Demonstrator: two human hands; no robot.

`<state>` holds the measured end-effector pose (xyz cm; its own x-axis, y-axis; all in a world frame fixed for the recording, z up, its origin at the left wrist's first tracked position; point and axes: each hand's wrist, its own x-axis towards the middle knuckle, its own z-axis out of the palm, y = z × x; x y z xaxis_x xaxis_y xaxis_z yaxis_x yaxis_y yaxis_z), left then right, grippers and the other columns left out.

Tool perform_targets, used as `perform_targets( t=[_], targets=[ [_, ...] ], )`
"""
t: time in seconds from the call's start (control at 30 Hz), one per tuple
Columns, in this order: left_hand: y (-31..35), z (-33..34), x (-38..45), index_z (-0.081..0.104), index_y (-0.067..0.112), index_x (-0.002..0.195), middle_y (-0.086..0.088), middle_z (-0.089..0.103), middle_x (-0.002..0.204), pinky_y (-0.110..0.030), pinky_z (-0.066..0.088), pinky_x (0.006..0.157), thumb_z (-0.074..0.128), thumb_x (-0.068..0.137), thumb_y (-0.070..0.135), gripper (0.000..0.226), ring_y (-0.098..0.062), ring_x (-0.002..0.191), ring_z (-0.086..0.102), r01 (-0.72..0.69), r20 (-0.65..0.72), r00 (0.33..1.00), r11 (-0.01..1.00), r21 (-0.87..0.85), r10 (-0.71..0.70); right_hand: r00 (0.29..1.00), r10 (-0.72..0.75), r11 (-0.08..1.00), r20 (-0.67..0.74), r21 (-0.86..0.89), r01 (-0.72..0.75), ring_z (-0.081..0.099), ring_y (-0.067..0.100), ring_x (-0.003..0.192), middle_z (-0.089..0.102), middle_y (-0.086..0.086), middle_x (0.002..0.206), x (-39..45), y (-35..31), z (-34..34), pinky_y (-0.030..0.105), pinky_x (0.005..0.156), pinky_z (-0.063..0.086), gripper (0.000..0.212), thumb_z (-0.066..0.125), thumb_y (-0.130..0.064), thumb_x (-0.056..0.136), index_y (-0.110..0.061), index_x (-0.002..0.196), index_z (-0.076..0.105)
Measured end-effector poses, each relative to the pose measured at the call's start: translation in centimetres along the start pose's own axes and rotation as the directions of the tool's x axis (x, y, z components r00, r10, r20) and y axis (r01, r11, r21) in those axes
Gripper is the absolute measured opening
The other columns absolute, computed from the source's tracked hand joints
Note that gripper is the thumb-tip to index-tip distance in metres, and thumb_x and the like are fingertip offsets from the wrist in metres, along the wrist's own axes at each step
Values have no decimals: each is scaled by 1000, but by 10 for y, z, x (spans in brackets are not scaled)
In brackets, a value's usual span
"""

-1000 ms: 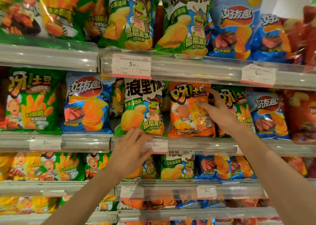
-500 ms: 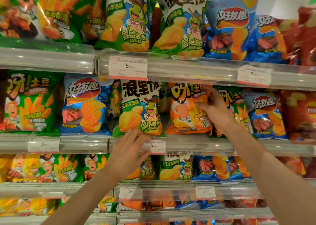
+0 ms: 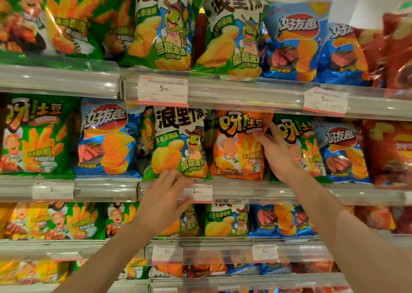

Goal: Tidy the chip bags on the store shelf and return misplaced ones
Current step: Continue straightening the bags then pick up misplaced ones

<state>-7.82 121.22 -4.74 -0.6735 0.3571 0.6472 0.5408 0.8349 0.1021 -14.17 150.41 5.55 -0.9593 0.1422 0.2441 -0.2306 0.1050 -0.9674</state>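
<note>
On the middle shelf an orange fries bag (image 3: 234, 152) stands between a green frog-print chip bag (image 3: 176, 145) and a green fries bag (image 3: 310, 150). My right hand (image 3: 278, 154) grips the orange bag's upper right edge, thumb on its front, the other fingers between it and the green fries bag. My left hand (image 3: 165, 201) is open with its fingers spread. Its fingertips touch the bottom edge of the frog-print bag, in front of the shelf rail (image 3: 245, 190).
A blue steak-flavour bag (image 3: 107, 136) and another green fries bag (image 3: 35, 136) stand to the left. Red bags (image 3: 392, 152) fill the right end. The shelves above and below hold mixed green, blue and orange bags. Price tags (image 3: 162, 90) hang on the clear rails.
My right hand has gone from lying spread on the orange bag to gripping its upper right edge. My left hand has crept up to the frog-print bag's bottom edge.
</note>
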Motion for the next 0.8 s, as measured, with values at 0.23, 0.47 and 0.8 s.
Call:
perform_targets(
  t=[0.23, 0.47, 0.8],
  targets=[
    [1, -1, 0, 61, 25, 113, 5, 55, 104, -28, 50, 62, 81, 77, 40, 44, -16, 98, 52, 7, 0, 1000, 1000, -5, -7, 1000, -10, 1000, -18, -10, 10, 60, 18, 121, 63, -3, 128, 3, 0, 1, 49, 104, 50, 58, 56, -9, 101, -32, 151, 37],
    [1, -1, 0, 61, 24, 112, 5, 54, 104, -28, 50, 62, 80, 77, 39, 43, -17, 98, 52, -1, 0, 1000, 1000, -3, 1, 999, -34, 993, 25, -114, 37, 57, 19, 125, 61, -7, 127, 4, 1, 3, 43, 103, 50, 51, 49, -19, 106, -33, 152, 32],
    [1, -1, -1, 62, 22, 114, 4, 55, 105, -29, 50, 65, 77, 80, 41, 42, -18, 98, 52, -3, 0, 1000, 1000, -1, 3, 988, -150, 945, 27, -289, 152, 43, 8, 134, 41, -3, 155, -29, 10, 14, 30, 111, 36, 81, 60, -28, 100, -27, 161, 6]
  ],
)
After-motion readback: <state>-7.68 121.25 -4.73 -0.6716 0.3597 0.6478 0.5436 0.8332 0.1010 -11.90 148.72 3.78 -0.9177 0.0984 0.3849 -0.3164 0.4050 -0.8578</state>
